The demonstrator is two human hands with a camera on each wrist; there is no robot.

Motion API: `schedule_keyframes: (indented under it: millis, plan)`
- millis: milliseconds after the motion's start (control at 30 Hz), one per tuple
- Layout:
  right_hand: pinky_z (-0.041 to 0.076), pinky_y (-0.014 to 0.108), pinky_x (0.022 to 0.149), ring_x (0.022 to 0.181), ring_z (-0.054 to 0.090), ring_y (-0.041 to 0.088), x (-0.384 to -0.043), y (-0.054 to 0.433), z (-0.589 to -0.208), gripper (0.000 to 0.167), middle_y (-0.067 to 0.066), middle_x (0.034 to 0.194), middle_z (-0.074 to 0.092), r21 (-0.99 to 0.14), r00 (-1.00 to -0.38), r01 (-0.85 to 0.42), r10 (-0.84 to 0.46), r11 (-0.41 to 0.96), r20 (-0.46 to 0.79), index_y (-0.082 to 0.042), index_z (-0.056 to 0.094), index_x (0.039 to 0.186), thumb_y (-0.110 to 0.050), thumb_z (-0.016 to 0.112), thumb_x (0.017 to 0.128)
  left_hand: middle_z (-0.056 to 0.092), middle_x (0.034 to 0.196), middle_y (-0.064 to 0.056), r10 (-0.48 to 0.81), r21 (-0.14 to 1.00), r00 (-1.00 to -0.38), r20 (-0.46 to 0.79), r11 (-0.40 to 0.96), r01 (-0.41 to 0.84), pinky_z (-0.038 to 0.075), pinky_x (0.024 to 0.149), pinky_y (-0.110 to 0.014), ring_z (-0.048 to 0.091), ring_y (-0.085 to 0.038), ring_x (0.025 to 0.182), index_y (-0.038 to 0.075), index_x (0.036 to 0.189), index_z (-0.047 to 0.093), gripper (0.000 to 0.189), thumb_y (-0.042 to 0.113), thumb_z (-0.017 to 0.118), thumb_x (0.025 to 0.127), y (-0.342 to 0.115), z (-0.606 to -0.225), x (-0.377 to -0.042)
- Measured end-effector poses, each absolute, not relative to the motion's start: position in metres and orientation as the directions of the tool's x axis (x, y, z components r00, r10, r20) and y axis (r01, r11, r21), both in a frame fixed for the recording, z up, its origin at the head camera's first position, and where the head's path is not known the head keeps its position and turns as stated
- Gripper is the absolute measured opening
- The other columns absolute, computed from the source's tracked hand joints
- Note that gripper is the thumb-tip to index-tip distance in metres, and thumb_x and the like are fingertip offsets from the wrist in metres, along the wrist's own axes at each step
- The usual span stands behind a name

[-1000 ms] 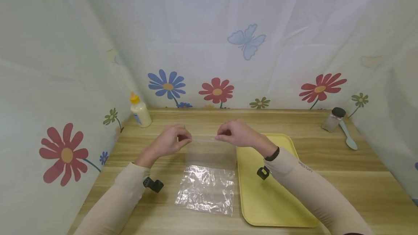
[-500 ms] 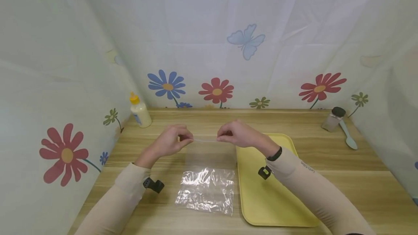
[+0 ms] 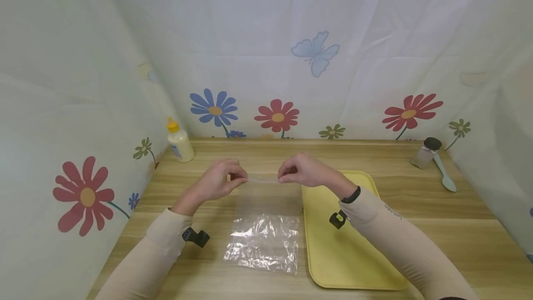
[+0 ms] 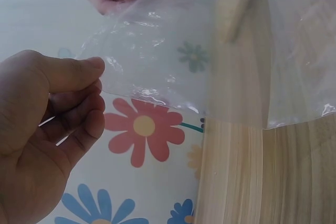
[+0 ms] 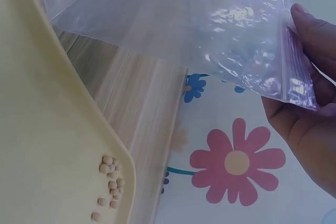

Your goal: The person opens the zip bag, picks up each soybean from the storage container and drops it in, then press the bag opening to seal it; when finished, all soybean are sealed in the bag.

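Note:
A clear zip bag hangs by its top edge between both hands, its lower part lying on the wooden table. My left hand pinches the top edge on the left with thumb and fingertips, as the left wrist view shows. On the other side my right hand pinches the same edge, close to the ridged zip strip. The bag looks flat, and I see nothing inside it. Right of the bag lies a yellow tray, partly under my right forearm.
Several small round beige balls sit in a corner of the tray. A bottle with a yellow cap stands at the back left. At the back right are a black-lidded jar and a pale blue spoon. Flowered cloth surrounds the table.
Both hands shift very slightly rightward, still pinching the bag's top edge. The bag's fold and its glints on the table change a little.

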State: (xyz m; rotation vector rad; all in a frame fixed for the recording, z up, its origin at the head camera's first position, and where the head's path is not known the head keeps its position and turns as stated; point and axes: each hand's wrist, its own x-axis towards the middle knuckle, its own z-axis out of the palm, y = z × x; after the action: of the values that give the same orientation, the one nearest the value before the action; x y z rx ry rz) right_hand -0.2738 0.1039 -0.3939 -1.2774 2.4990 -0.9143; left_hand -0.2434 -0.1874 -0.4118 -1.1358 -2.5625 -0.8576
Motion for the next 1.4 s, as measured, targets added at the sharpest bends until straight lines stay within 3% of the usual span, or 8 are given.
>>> schedule_keyframes:
  millis: [133,367,833,1033,1233,1400]
  plan:
    - [0.053,0.022,0.069,0.073,0.061,0.005,-0.275,0.104,-0.394,0.014,-0.005,0.085,0.071,-0.626,-0.608,-0.648,-0.790,0.434,0.082,-0.007,0.075,0.095,-0.018,0.071,0.088,0.061,0.076,0.007,0.616,0.424,-0.670,0.414,0.521,0.741,0.050,0.060,-0.019,0.054,-0.003,0.068,0.012,0.086,0.076,0.005,0.008,0.074,0.083,-0.187,-0.411,-0.242]
    - [0.053,0.023,0.068,0.071,0.059,0.008,-0.276,0.105,-0.393,0.006,-0.005,0.082,0.068,-0.669,-0.606,-0.616,-0.793,0.416,0.066,-0.011,0.073,0.089,-0.017,0.072,0.087,0.061,0.078,0.007,0.623,0.437,-0.682,0.383,0.529,0.728,0.053,0.063,-0.024,0.056,-0.004,0.071,0.010,0.086,0.075,0.004,0.013,0.073,0.086,-0.186,-0.409,-0.239]
    - [0.049,0.023,0.063,0.068,0.057,0.010,-0.274,0.105,-0.389,0.004,-0.003,0.078,0.067,-0.725,-0.646,-0.529,-0.764,0.442,0.005,-0.013,0.073,0.085,-0.017,0.073,0.086,0.068,0.095,-0.001,0.602,0.411,-0.665,0.441,0.523,0.747,0.054,0.076,-0.025,0.061,-0.010,0.084,0.007,0.099,0.073,0.019,0.007,0.076,0.081,-0.177,-0.411,-0.236]
    - [0.046,0.023,0.060,0.066,0.054,0.010,-0.273,0.104,-0.388,0.005,-0.001,0.076,0.066,-0.713,-0.652,-0.532,-0.758,0.457,0.000,-0.013,0.074,0.087,-0.017,0.071,0.088,0.067,0.096,-0.002,0.602,0.331,-0.557,0.572,0.452,0.828,0.055,0.078,-0.024,0.063,-0.013,0.088,0.008,0.100,0.073,0.024,0.009,0.080,0.077,-0.168,-0.408,-0.235]
    - [0.045,0.023,0.059,0.065,0.053,0.011,-0.273,0.104,-0.387,0.013,0.014,0.080,0.067,-0.721,-0.645,-0.524,-0.764,0.453,-0.011,-0.005,0.073,0.092,-0.017,0.068,0.090,0.067,0.092,-0.001,0.622,0.220,-0.449,0.641,0.411,0.885,0.054,0.077,-0.025,0.062,-0.014,0.086,0.008,0.096,0.074,0.023,0.006,0.082,0.074,-0.154,-0.403,-0.233]
    - [0.045,0.023,0.059,0.064,0.053,0.011,-0.273,0.102,-0.386,0.009,0.005,0.077,0.064,-0.727,-0.642,-0.519,-0.767,0.449,-0.016,-0.008,0.072,0.090,-0.015,0.066,0.091,0.066,0.091,-0.003,0.663,0.162,-0.407,0.628,0.400,0.902,0.053,0.076,-0.025,0.061,-0.016,0.085,0.005,0.095,0.074,0.022,0.005,0.081,0.074,-0.143,-0.399,-0.232]
